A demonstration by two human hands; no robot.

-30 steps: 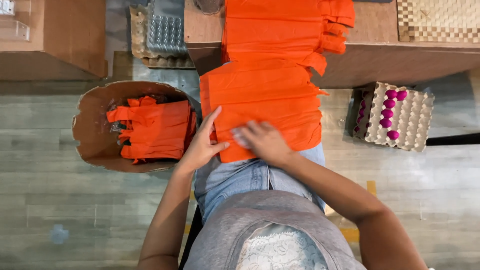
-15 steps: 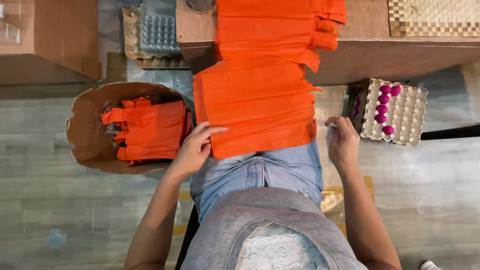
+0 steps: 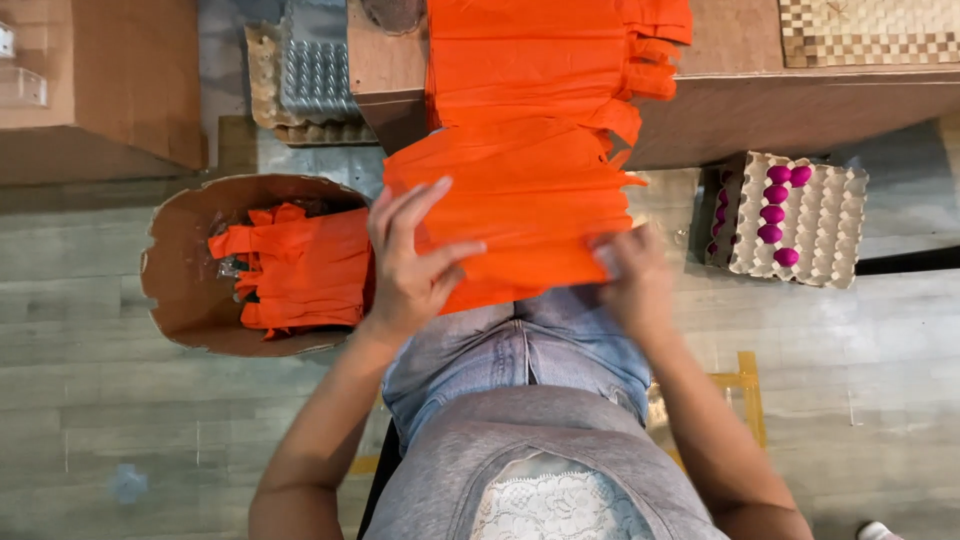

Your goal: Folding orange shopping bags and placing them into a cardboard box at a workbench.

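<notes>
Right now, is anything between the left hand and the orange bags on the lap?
Nothing visible. The left hand is spread directly over the left edge of the orange bags, and the right hand is at their lower right corner. The brown bin holding more bags sits off to the left, apart.

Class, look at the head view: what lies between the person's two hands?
In the head view, the lower edge of the orange bag stack spans the stretch between the left hand and the right hand, draped over the person's lap in blue jeans.
</notes>
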